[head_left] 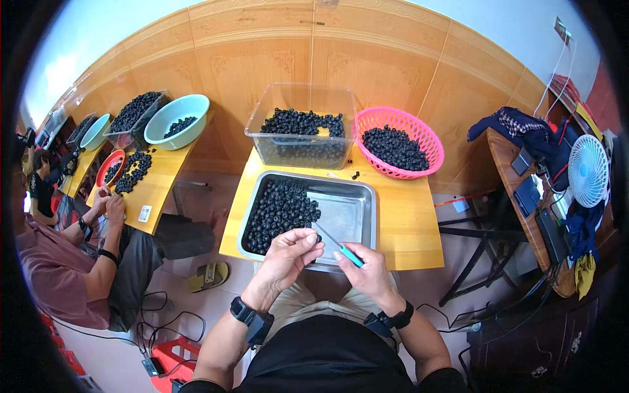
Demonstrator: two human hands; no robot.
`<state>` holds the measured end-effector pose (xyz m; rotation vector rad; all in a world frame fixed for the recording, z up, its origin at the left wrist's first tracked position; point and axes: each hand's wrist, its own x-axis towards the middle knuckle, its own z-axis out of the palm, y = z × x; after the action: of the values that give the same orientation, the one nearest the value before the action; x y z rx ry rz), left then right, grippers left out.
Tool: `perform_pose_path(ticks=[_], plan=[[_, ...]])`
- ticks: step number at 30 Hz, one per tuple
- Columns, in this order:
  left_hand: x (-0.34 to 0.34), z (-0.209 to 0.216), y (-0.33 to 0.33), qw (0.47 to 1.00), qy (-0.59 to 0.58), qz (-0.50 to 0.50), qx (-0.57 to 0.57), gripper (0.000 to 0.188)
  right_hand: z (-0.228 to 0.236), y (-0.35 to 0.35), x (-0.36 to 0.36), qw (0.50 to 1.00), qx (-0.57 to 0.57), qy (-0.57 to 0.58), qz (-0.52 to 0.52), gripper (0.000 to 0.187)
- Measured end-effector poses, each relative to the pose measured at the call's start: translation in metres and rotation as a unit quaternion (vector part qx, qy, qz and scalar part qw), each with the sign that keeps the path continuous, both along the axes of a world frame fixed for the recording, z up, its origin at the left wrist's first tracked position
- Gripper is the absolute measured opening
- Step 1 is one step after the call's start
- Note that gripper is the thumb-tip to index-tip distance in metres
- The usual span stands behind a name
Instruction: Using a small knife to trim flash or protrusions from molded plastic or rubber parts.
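Observation:
My right hand (368, 270) is closed round the teal handle of a slim knife-like tool (350, 255). Its narrow grey metal shaft points up and left, the tip reaching my left hand (288, 257). Between the thumb and fingers of that hand sits a small black ring-like part (319, 238), mostly covered. Both hands are over the near edge of a steel tray (354, 196). Many small black parts (278, 213) are heaped in the tray's left half, while bare metal shows in its right half.
Behind the tray stand a clear plastic bin (298, 147) and a pink basket (429, 141), both holding black parts. A co-worker (72, 268) sits at a table on the left with a mint basin (190, 131). A fan (588, 170) stands on the right-hand table.

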<state>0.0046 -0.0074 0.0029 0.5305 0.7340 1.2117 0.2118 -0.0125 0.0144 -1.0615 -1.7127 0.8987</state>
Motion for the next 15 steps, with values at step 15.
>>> perform_pose_path(ticks=[15], plan=[[0.008,-0.005,-0.016,0.984,-0.178,0.004,-0.004,0.011,0.003,-0.006,-0.008,0.995,0.093,-0.043,0.013,0.034]])
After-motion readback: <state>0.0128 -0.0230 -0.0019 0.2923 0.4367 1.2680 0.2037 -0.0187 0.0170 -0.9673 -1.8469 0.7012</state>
